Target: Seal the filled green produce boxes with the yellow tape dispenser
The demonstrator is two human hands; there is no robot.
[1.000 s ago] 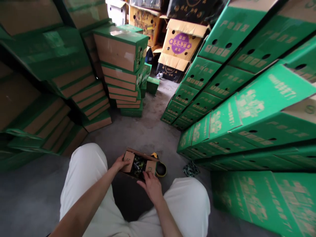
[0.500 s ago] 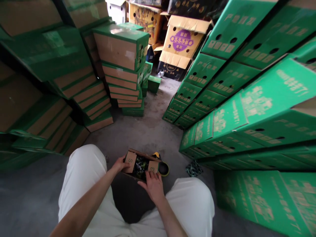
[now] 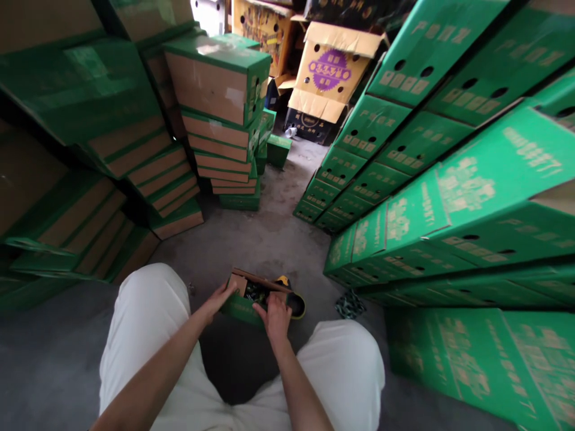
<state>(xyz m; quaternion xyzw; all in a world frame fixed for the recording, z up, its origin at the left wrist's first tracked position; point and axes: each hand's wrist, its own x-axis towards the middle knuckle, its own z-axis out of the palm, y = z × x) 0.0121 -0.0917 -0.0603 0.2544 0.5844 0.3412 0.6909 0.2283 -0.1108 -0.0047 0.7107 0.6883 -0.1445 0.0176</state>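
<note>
A floor of rough grey concrete is flanked by tall stacks of cardboard cartons: on the right, green cartons printed with pale lettering and pierced by round holes; on the left, green-and-brown cartons with glossy tape. In the foreground, two bent knees in smooth white trousers are spread apart.

Just beyond the gap between them, a small open cardboard box is held, its long axis running left to right, the right end angled slightly nearer the body. It lies directly between the two hands; both touch it, so neither is nearer. Its left end is gripped by the left hand, thumb laid on top, the other fingers mostly hidden. Over its right end the right hand is placed, fingers half curled, thumb spread along the near edge; whether anything is pinched cannot be told. A plain brown end flap is seen under the left thumb. Inside, small dark, shiny contents are blurred.
</note>
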